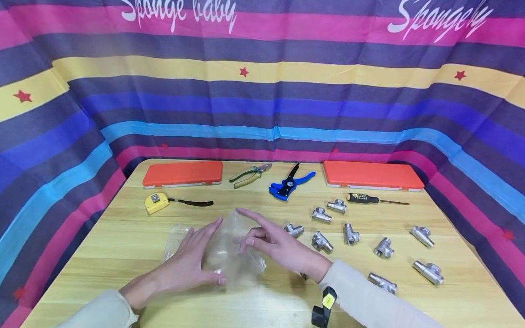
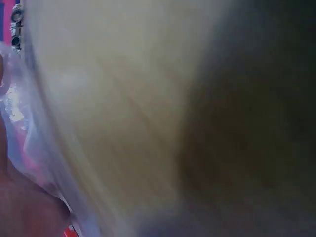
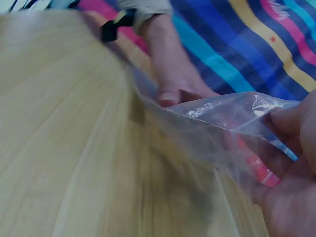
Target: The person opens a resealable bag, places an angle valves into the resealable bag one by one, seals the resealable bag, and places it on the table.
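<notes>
A clear plastic bag (image 1: 231, 250) stands puffed up between my two hands above the table. My left hand (image 1: 182, 262) lies along its left side, fingers straight and spread from the thumb. On the right side, my right hand (image 1: 283, 243) pinches the film with bent fingers, its index finger stretched along the bag's top edge. The right wrist view shows the bag's rim (image 3: 202, 116) spanning both hands, some right fingers seen through the film. Blurred bag film (image 2: 32, 133) and a hand's edge show in the left wrist view. Several metal tee fittings (image 1: 351, 233) lie right of the bag.
A yellow tape measure (image 1: 157, 202) lies at left. Along the back are two red-lidded cases (image 1: 184, 173), pliers (image 1: 251, 175) and a blue wire stripper (image 1: 288, 184). A screwdriver (image 1: 363, 198) lies at right. Striped cloth (image 1: 262, 105) walls the table's back and sides.
</notes>
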Demonstrator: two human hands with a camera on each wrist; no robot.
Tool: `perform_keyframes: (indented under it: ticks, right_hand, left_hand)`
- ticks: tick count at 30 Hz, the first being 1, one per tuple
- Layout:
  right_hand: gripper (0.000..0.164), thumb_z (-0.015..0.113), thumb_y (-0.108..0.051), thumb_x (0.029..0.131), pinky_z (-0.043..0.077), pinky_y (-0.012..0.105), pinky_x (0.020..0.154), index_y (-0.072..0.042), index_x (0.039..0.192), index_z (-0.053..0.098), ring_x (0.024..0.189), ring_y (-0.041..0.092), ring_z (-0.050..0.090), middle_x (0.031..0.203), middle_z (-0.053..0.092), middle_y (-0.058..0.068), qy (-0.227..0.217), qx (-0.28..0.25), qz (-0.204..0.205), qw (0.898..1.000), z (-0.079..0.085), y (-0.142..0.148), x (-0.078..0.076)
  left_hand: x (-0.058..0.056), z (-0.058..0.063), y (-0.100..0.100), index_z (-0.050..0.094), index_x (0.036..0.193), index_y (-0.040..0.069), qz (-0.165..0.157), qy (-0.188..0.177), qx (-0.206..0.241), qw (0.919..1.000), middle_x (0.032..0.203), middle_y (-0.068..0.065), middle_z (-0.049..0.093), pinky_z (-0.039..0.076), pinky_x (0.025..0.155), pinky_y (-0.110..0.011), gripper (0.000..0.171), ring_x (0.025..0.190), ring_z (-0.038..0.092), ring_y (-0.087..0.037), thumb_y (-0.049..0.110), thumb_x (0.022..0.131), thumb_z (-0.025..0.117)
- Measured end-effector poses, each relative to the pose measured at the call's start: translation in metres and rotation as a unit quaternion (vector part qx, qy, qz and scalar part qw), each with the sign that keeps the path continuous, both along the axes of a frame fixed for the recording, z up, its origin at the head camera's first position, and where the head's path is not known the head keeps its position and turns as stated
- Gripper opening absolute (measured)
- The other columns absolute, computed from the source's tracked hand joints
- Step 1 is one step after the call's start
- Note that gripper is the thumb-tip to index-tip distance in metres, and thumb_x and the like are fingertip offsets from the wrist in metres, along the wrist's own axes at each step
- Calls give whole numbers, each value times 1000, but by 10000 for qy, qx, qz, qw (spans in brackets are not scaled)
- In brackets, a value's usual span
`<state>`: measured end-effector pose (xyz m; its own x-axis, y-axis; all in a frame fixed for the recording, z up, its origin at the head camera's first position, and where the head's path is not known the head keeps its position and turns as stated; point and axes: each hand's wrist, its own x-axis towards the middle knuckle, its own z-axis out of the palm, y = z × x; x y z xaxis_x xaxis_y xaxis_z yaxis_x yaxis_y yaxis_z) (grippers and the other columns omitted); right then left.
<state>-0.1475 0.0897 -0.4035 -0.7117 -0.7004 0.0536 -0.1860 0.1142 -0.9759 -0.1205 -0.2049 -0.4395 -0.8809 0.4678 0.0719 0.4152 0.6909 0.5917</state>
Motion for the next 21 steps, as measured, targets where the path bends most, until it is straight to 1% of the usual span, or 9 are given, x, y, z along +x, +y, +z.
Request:
perform_keyframes:
  ticks: [2, 5, 8, 10, 12, 14, 16, 19, 21]
  right_hand:
    - [64, 53, -19, 116, 45, 37, 127, -40, 171, 27, 138, 18, 67, 115, 80, 11, -229, -162, -196, 9994, -2, 1, -2]
    - [53, 54, -21, 116, 45, 38, 127, -26, 167, 41, 141, 20, 66, 119, 80, 11, -473, -260, -452, 9975, -5, 0, -5]
    - [42, 56, -23, 115, 46, 40, 127, -19, 157, 54, 138, 20, 67, 122, 81, 7, -541, -218, -525, 9969, -7, -1, -4]
    - [39, 56, -25, 115, 47, 40, 126, -22, 153, 58, 135, 19, 69, 122, 81, 4, -519, -144, -453, 9975, -7, -2, -3]
    - [38, 55, -27, 115, 46, 41, 126, -28, 153, 59, 134, 17, 69, 121, 80, 2, -523, -103, -309, 9981, -6, -3, -2]
    - [38, 55, -27, 116, 46, 41, 126, -31, 153, 58, 133, 16, 69, 120, 80, 3, -503, -75, -134, 9986, -4, -4, -1]
    - [39, 53, -26, 116, 47, 40, 126, -30, 154, 57, 134, 16, 69, 119, 80, 4, -487, -76, 13, 9988, -3, -5, 0]
    - [39, 52, -21, 116, 48, 36, 124, -28, 154, 57, 130, 16, 70, 118, 79, 6, -479, -70, 77, 9988, -1, -5, 0]
    - [38, 51, -20, 116, 51, 33, 120, -28, 153, 58, 126, 17, 72, 116, 79, 6, -441, -19, 101, 9990, -1, -6, 0]
  left_hand:
    - [1, 1, -1, 8, 177, 27, 80, 54, -12, 10000, 180, -12, 28, 4, 131, -78, 137, 164, 29, -42, 72, 75, 89]
    - [0, 3, 0, 7, 177, 28, 121, 160, 12, 9998, 180, -9, 27, 4, 131, -78, 140, 165, 28, -40, 72, 73, 91]
    - [-2, 3, 3, 8, 177, 27, 2, 305, -68, 9995, 180, -10, 27, 6, 131, -78, 142, 165, 29, -40, 74, 71, 91]
    - [-2, 2, 6, 8, 177, 27, -24, 376, -194, 9991, 178, -11, 32, 7, 131, -78, 143, 164, 32, -39, 77, 70, 90]
    - [-3, 1, 7, 11, 177, 25, 40, 474, -305, 9984, 173, -9, 42, 8, 131, -79, 141, 161, 39, -37, 76, 71, 89]
    - [-2, 1, 8, 16, 176, 24, 166, 570, -403, 9974, 165, -7, 53, 8, 130, -80, 136, 156, 47, -35, 75, 73, 90]
    - [-2, 1, 7, 27, 174, 24, 289, 672, -480, 9962, 157, -4, 62, 9, 129, -81, 126, 150, 53, -33, 71, 76, 90]
    - [-1, 3, 9, 42, 167, 22, 293, 822, -487, 9950, 155, -5, 63, 11, 128, -82, 111, 147, 56, -34, 69, 78, 89]
    - [-2, 4, 11, 42, 167, 22, 210, 760, -349, 9963, 162, -6, 56, 11, 130, -80, 112, 152, 51, -35, 69, 77, 90]
